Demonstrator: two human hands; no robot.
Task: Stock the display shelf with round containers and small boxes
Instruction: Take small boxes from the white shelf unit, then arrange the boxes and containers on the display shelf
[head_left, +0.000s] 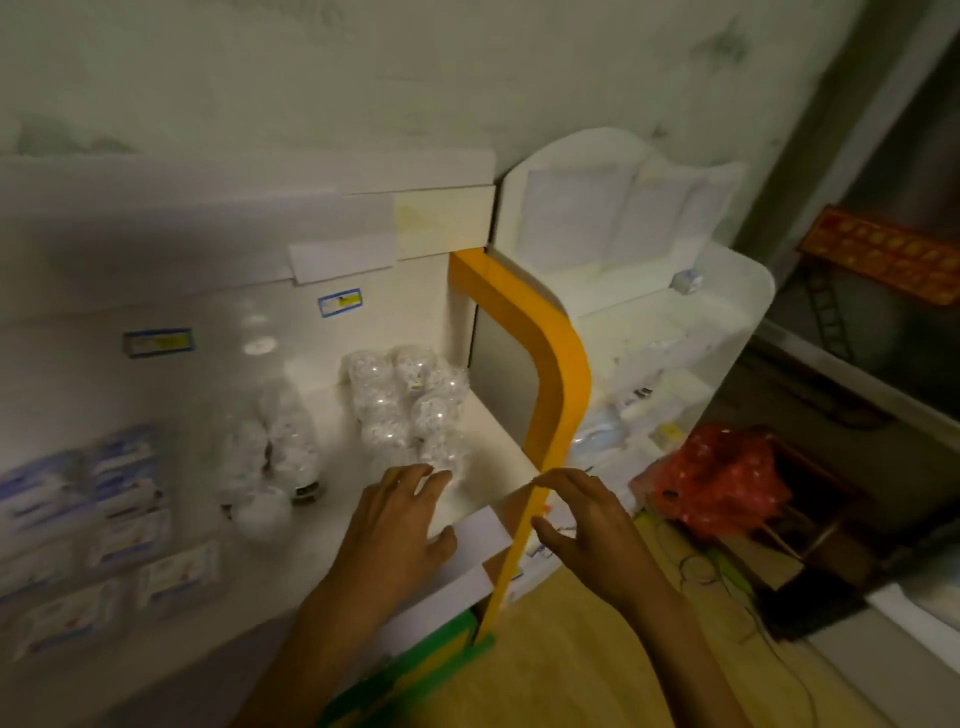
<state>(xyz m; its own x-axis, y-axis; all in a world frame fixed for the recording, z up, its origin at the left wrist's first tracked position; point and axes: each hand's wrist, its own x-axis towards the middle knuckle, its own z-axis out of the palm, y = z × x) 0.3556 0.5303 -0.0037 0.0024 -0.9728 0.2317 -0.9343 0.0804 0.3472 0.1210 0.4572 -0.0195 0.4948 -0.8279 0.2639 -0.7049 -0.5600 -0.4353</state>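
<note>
My left hand (402, 514) over white shelf (337, 499) front edge, fingers spread and relaxed, tips at nearest of clear round containers (410, 405), contact unclear, gripping nothing. Containers cluster at 12 o'clock from left hand. Small boxes (104, 499) at 9 o'clock, blurred. My right hand (584, 519) at 3 o'clock beside orange divider (545, 395), fingers loosely open, empty. Red bag (722, 478) further at 3 o'clock.

Dim light here, a pale mottled wall (467, 67) behind everything. An orange divider (550, 374) curves down beside a white cabinet (748, 291). Yellowish floor (571, 665) below, a red spotted bag (722, 478) slumped on it, dark furniture (831, 530) at right.
</note>
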